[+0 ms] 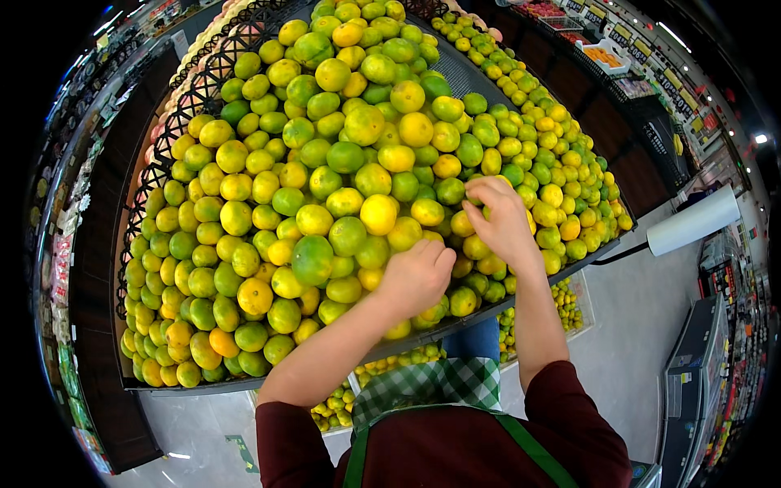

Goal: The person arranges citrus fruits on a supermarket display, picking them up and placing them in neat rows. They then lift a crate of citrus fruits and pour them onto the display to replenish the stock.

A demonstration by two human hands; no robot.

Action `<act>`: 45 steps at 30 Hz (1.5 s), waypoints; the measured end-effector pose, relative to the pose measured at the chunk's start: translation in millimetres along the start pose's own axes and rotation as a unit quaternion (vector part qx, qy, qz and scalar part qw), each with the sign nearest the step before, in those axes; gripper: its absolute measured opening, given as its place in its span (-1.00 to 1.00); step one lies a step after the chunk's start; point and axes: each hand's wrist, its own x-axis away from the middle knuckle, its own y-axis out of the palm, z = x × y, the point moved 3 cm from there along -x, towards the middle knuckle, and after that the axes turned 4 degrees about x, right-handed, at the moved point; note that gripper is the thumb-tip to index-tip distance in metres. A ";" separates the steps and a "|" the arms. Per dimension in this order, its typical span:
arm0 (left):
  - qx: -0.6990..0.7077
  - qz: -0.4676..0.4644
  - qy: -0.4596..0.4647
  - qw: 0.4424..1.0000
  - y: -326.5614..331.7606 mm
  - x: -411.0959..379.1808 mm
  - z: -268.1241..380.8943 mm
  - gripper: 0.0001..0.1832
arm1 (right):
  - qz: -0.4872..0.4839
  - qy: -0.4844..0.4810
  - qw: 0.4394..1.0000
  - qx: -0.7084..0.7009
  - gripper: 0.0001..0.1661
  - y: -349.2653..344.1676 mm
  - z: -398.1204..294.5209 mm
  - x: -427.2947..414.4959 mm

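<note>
A large heap of green and yellow citrus fruits (pixel 345 157) fills the sloped display stand before me. My left hand (pixel 420 276) rests low on the heap near the front edge, its fingers curled and their tips hidden from view. To its right and a little farther up is my right hand (pixel 501 216), thumb and fingers bent over the fruit beside a green citrus fruit (pixel 450 191). Whether either hand grips a fruit cannot be made out. A big green citrus fruit (pixel 312 260) lies on top of the pile, left of my left hand.
The stand's dark front rim (pixel 427 337) runs between me and the heap. Black lattice fencing (pixel 160 155) borders the left side. Crates of more citrus (pixel 335 407) sit below. A white roll (pixel 692 221) juts out on a rod at right, near a refrigerated case (pixel 692 360).
</note>
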 end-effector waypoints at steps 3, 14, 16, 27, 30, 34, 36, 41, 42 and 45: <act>0.001 0.022 0.016 1.000 -1.2 -1.7 0.5 -0.87 | 0.021 -0.060 0.997 -0.031 -0.73 18.6 -10.2 -33.9; 0.108 0.071 -0.093 0.987 -1.6 4.5 -3.1 -0.80 | 0.018 -0.064 0.994 -0.086 -0.57 23.4 -20.0 -43.4; 0.156 0.129 -0.111 0.973 -2.4 2.4 -5.3 -0.81 | 0.031 -0.054 0.995 -0.072 -0.57 3.1 -16.7 -9.5; 0.035 0.050 -0.031 0.998 -3.3 -7.8 7.7 -0.68 | -0.115 -0.050 0.992 0.021 -0.81 -0.5 -22.7 62.2; 0.028 0.028 -0.019 0.999 -1.8 -7.2 9.1 -0.72 | -0.175 -0.034 0.983 0.032 -0.81 -3.7 -20.5 58.2; 0.023 0.016 -0.013 1.000 -1.2 -7.1 8.8 -0.73 | -0.258 -0.066 0.963 0.032 -0.81 -5.8 -14.0 44.5; 0.010 0.009 -0.012 1.000 0.4 -4.7 8.2 -0.71 | -0.222 -0.030 0.975 -0.007 -0.76 -11.0 -15.4 25.2; -0.006 -0.002 -0.012 1.000 3.8 -2.2 7.7 -0.63 | -0.139 -0.072 0.987 -0.021 -0.63 15.3 -30.5 -17.5; -0.009 -0.013 -0.010 1.000 0.4 -5.1 10.9 -0.62 | -0.147 -0.078 0.986 -0.014 -0.63 23.7 -27.1 -19.6; -0.016 -0.021 0.004 1.000 -2.8 -9.7 16.5 -0.56 | -0.142 -0.104 0.984 -0.025 -0.60 36.9 -6.1 -16.7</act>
